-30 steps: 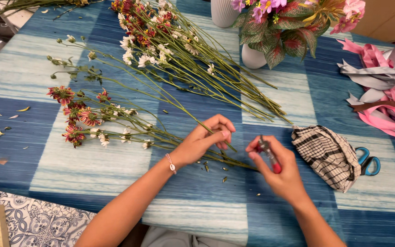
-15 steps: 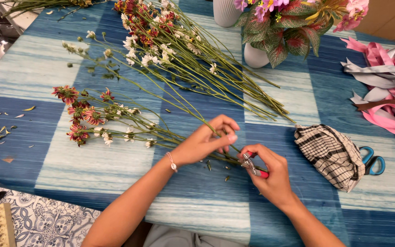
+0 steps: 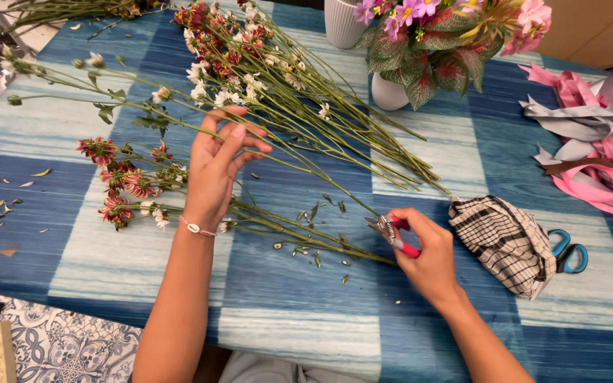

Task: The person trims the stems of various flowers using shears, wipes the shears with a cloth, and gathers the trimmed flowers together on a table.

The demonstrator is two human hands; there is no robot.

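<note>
Blue and pale checked tablecloth (image 3: 420,333) covers the whole work surface. Across its upper middle, a big loose heap of cut flowers (image 3: 264,78), white and red heads to the left, long green stems fanning down to the right. Potted plant with pink and green leaves (image 3: 434,50) in a white pot at top, a ribbed white vase (image 3: 340,21) just beside it. Pink and grey ribbons (image 3: 590,142) piled at the right edge. Black-and-white checked cloth (image 3: 505,241) lies right of centre, partly over blue-handled scissors (image 3: 567,252). Smaller bunch of red-orange flowers (image 3: 125,188) lies at left, stems running right under the left wrist. Left hand (image 3: 218,170) raised above that bunch, fingers loosely curled around one thin green stem (image 3: 299,167) that runs from upper left down toward the right hand. Right hand (image 3: 427,248) closed around red-handled snips (image 3: 391,230), blades at the lower end of that stem; cannot tell whether blades meet. Small leaf trimmings (image 3: 313,252) scattered between the hands.
</note>
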